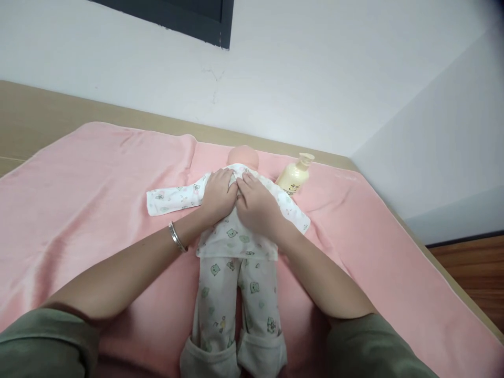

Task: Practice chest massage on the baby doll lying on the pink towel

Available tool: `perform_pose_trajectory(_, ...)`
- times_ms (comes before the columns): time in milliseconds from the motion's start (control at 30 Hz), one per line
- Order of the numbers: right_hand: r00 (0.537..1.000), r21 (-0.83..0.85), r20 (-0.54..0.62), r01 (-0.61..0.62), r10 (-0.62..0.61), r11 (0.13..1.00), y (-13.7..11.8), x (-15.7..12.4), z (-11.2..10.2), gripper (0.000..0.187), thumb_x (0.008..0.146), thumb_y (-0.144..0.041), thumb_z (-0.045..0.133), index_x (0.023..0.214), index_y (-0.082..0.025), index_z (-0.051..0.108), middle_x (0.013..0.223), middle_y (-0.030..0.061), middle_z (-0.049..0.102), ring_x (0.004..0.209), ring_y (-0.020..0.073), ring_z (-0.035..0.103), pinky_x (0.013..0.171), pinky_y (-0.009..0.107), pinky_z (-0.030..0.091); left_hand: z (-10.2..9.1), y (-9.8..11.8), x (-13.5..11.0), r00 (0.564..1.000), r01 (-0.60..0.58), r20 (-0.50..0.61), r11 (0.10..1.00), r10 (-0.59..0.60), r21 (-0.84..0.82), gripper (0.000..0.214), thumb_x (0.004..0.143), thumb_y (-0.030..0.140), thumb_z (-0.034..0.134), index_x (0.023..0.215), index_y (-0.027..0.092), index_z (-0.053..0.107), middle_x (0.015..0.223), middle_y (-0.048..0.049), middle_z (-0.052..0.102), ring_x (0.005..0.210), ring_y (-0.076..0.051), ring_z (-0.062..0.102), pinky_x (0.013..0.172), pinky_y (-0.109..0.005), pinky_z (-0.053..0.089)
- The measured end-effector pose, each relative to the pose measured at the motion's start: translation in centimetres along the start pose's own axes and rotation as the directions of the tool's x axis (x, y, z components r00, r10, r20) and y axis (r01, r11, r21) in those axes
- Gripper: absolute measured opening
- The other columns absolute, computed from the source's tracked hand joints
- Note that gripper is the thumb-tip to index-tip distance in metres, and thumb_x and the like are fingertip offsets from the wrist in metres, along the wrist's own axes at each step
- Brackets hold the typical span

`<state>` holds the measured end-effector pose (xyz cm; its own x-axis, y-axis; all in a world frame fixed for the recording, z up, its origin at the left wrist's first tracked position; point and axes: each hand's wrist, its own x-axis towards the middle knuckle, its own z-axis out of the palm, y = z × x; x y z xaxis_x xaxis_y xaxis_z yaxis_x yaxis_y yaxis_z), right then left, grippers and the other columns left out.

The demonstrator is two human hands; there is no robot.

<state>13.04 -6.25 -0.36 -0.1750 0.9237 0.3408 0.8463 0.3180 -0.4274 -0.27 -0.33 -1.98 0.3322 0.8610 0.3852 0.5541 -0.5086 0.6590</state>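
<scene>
A baby doll (243,156) lies stretched out on a pink blanket, its head at the far end. It wears a white printed top (237,239) and matching trousers (258,289) with turned-up cuffs. My left hand (219,193) rests flat on the left of the doll's upper body, fingers stretched toward its head. On the right of the upper body lies my right hand (256,203), also flat, its thumb side close against the left hand. Neither hand holds anything. Both sleeves of the top spread out sideways.
A cream pump bottle (294,176) leans beside the doll's right-hand sleeve. The pink blanket (114,210) covers most of a wooden surface (43,107), which meets a white wall (275,79). A dark frame (189,23) is on the wall, and brown wood (468,273) shows at the right.
</scene>
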Motion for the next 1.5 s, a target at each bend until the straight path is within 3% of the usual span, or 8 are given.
perform_pose_trajectory(200,0.958,-0.073,0.034,-0.282,0.285,0.957,1.4,1.2,-1.5,0.074,0.102,-0.046,0.046,0.158,0.002,0.04,0.167,0.029,0.035,0.16,0.0429,0.029,0.131,0.064,0.022,-0.4,0.4,0.1,0.999,0.016,0.032,0.998,-0.017,0.054,0.043,0.095,0.028,0.038,0.124,0.011,0.065,0.13,-0.0202,0.067,0.126,-0.035,0.058,0.119,-0.053,0.039)
perform_pose_trajectory(300,0.973,-0.235,-0.03,-0.23,0.229,0.944,-0.5,-0.4,-0.6,0.068,0.104,-0.038,0.04,0.155,0.007,0.041,0.161,0.0347,0.042,0.155,0.0453,0.038,0.126,0.066,0.03,-0.8,0.4,0.4,0.997,0.022,0.072,0.996,-0.029,0.087,0.039,0.095,0.03,0.039,0.118,0.013,0.065,0.126,-0.018,0.069,0.121,-0.034,0.059,0.114,-0.052,0.044)
perform_pose_trajectory(467,1.0,-0.306,-0.02,-0.011,0.005,0.952,-1.9,-1.2,0.2,0.056,0.104,-0.023,0.03,0.151,0.001,0.051,0.161,0.0244,0.048,0.156,0.0356,0.039,0.129,0.056,0.032,-1.2,0.0,0.9,0.992,-0.02,0.124,0.987,0.0,0.158,0.034,0.096,0.028,0.035,0.107,0.014,0.064,0.119,-0.0171,0.07,0.113,-0.032,0.062,0.109,-0.051,0.048)
perform_pose_trajectory(700,0.971,-0.169,0.012,-0.232,0.237,0.958,2.0,1.5,-1.2,0.061,0.104,-0.032,0.029,0.153,0.0,0.048,0.163,0.0219,0.047,0.155,0.0319,0.042,0.13,0.051,0.032,-2.0,1.2,0.3,0.976,-0.126,0.209,0.941,0.061,0.313,0.031,0.1,0.026,0.034,0.104,0.013,0.061,0.11,-0.017,0.068,0.108,-0.031,0.062,0.104,-0.049,0.05)
perform_pose_trajectory(800,0.959,-0.231,0.05,-0.261,0.279,0.937,2.2,1.7,-1.6,0.068,0.104,-0.039,0.033,0.158,0.002,0.037,0.169,0.0254,0.035,0.16,0.0376,0.03,0.13,0.056,0.027,-2.1,2.3,-0.5,0.96,-0.239,0.228,0.894,0.16,0.379,0.026,0.096,0.015,0.035,0.093,0.014,0.061,0.101,-0.0174,0.066,0.104,-0.031,0.062,0.099,-0.048,0.051)
perform_pose_trajectory(900,0.957,-0.317,0.074,-0.246,0.282,0.916,1.5,1.4,-1.9,0.065,0.106,-0.037,0.032,0.155,0.004,0.04,0.162,0.0289,0.045,0.155,0.0398,0.038,0.125,0.054,0.032,-2.1,3.0,-0.9,0.935,-0.325,0.27,0.866,0.232,0.38,0.024,0.09,0.006,0.039,0.078,0.018,0.056,0.092,-0.0157,0.063,0.1,-0.031,0.062,0.093,-0.047,0.053)
perform_pose_trajectory(1233,0.973,-0.532,0.089,-0.132,0.211,0.836,-2.9,-0.8,-2.5,0.045,0.107,-0.03,0.03,0.114,-0.003,0.066,0.107,0.0235,0.073,0.104,0.0351,0.068,0.089,0.042,0.051,-2.9,3.0,0.9,0.965,-0.013,0.253,0.956,-0.065,0.293,0.023,0.094,0.018,0.039,0.073,0.022,0.048,0.093,-0.0109,0.066,0.093,-0.026,0.064,0.086,-0.041,0.052)
perform_pose_trajectory(1500,0.968,-0.202,0.083,-0.215,0.236,0.956,1.8,1.8,-2.2,0.049,0.106,-0.036,0.033,0.132,-0.006,0.063,0.149,0.0219,0.06,0.145,0.035,0.05,0.119,0.047,0.041,-2.0,2.6,0.2,0.97,-0.071,0.244,0.93,-0.021,0.36,0.032,0.101,0.027,0.032,0.101,0.012,0.061,0.107,-0.0194,0.067,0.108,-0.033,0.061,0.1,-0.05,0.05)
